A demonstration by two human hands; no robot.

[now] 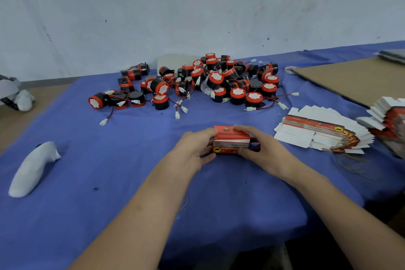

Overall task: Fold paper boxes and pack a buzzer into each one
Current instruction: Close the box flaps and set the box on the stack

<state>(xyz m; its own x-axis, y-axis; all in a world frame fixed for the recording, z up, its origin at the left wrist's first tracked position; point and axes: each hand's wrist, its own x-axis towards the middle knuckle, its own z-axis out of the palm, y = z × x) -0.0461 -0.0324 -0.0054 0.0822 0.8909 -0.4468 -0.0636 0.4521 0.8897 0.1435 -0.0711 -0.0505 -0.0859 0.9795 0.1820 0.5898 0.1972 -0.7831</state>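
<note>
Now both hands, left hand (192, 149), right hand (260, 149), grip squared cardboard box (231, 140).

Left hand (192, 149) and right hand (263, 149) grip the box (231, 139) between them.

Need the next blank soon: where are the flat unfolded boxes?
In the head view, the fanned stack of flat boxes lies on the blue cloth right of the right hand gripping the folded box, nearer than the buzzer pile.
</note>
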